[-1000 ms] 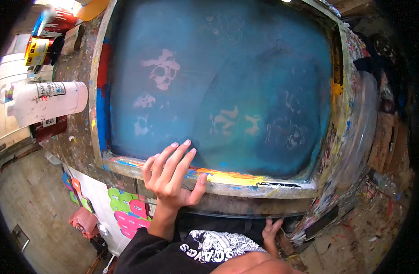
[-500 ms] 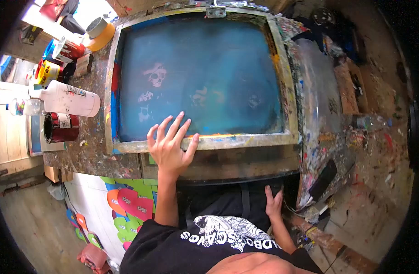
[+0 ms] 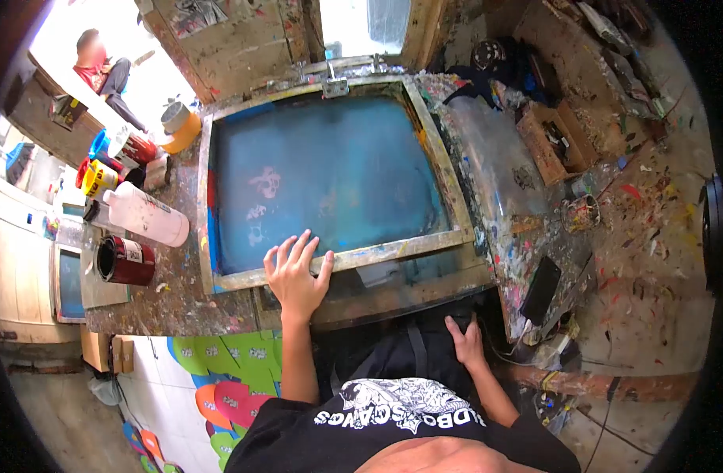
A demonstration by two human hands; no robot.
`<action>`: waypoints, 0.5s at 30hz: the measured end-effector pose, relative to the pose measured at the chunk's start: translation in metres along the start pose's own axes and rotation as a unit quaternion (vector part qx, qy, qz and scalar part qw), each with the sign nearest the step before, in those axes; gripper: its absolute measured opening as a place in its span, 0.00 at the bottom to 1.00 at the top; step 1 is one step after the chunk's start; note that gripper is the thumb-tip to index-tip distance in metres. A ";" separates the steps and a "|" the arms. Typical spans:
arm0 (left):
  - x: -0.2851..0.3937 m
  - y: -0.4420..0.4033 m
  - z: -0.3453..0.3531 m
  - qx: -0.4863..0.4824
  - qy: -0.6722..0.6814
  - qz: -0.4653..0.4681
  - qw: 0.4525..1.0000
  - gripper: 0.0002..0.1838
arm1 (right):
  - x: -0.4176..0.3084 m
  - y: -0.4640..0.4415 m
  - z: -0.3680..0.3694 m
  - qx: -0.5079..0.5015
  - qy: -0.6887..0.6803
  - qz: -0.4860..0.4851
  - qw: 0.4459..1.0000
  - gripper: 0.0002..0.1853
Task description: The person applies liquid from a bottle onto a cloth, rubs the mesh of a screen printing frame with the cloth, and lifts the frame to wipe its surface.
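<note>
A silk-screen printing frame (image 3: 345, 256) with a worn wooden border lies in front of me. Its blue-green mesh (image 3: 338, 173) carries faint skull-like designs at the left. Across the frame's near border rests my left hand (image 3: 297, 280), fingers spread and fingertips over the mesh edge; it grips nothing. A metal hinge clamp (image 3: 335, 85) sits at the frame's far side. Below the near border shows a glossy surface (image 3: 393, 276). My right hand (image 3: 465, 343) is down by my dark-clothed lap near the table edge, thumb apart from the fingers, whose tips are partly hidden in shadow.
Left of the frame stand a white bottle (image 3: 148, 217), a dark red can (image 3: 126, 262), other paint cans and tape rolls (image 3: 180, 130). A phone-like black object (image 3: 541, 290) and a cardboard box (image 3: 557, 142) are at right. Green cut-outs (image 3: 235, 359) lie lower left. Someone sits outside (image 3: 101, 71).
My view has tilted up and shifted, bringing more of the background in. My left hand stays on the frame's near border, and my right hand stays by my lap.
</note>
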State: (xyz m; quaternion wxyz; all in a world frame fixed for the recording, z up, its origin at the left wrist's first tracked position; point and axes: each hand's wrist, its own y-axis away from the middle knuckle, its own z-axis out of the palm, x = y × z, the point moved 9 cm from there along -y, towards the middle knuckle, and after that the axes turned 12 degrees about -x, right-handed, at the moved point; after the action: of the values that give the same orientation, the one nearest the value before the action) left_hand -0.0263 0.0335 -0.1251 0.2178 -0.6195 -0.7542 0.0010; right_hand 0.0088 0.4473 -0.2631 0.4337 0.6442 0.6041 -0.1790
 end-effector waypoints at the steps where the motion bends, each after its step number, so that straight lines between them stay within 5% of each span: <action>1: 0.001 -0.001 -0.002 0.010 0.004 0.004 1.000 0.19 | -0.014 -0.002 -0.002 -0.014 -0.013 0.003 1.000 0.36; 15: 0.001 0.000 -0.005 0.028 0.014 0.010 0.999 0.18 | -0.019 0.004 -0.002 -0.033 -0.030 0.060 0.997 0.46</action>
State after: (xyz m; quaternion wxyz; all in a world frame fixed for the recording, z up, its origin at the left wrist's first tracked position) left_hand -0.0246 0.0333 -0.1204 0.2456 -0.6207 -0.7444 0.0158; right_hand 0.0076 0.4371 -0.2461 0.4822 0.6589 0.5569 -0.1523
